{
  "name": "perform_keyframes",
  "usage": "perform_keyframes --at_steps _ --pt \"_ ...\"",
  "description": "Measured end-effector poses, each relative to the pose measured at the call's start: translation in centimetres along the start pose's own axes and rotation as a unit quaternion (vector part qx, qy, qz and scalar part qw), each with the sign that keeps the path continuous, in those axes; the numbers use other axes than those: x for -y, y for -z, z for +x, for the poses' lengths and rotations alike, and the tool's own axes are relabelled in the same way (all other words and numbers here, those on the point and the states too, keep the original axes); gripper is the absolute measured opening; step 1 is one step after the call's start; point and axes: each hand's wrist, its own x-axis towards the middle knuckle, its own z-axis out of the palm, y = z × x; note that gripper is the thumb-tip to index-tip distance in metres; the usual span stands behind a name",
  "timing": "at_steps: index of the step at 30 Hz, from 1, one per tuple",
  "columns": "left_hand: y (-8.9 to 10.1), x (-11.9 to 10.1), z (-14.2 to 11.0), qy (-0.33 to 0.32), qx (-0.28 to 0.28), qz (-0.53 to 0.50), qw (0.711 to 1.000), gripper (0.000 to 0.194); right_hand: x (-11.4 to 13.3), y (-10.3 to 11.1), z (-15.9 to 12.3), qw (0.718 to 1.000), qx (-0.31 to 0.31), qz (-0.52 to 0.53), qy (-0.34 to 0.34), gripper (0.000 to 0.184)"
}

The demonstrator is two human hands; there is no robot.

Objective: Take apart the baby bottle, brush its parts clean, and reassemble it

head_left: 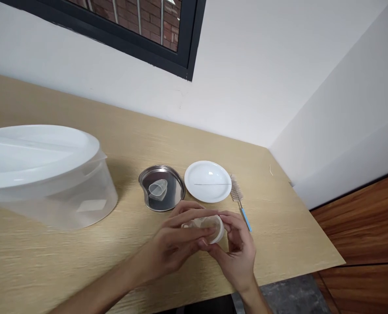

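Both my hands meet over the near part of the wooden table (66, 261). They hold one small round clear plastic part with a white rim (213, 226). My left hand (177, 242) curls its fingers round the part's left side. My right hand (238, 250) pinches the right side from below. Just behind my hands lies a kidney-shaped steel dish (174, 200) with a small clear plastic cup (157, 189) in it. Right of the dish is a white plate (208, 172) with a thin needle-like rod (211, 184) across it.
A small bottle brush with a blue handle (241, 205) lies right of the plate. A large clear plastic tub with a white lid (39, 170) fills the left of the table. The table's right edge drops off to a dark wooden floor (360, 244). A white wall and a window stand behind.
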Motion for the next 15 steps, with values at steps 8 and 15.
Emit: perform_keyframes --at_steps 8,15 --pt "0.1 -0.9 -1.2 -0.059 0.025 0.094 0.993 0.045 1.8 -0.4 -0.5 1.000 -0.005 0.023 -0.019 0.048" --pt "-0.7 -0.2 -2.2 -0.069 -0.020 0.103 0.992 0.041 0.1 -3.3 -4.2 0.993 -0.088 0.064 -0.036 0.051"
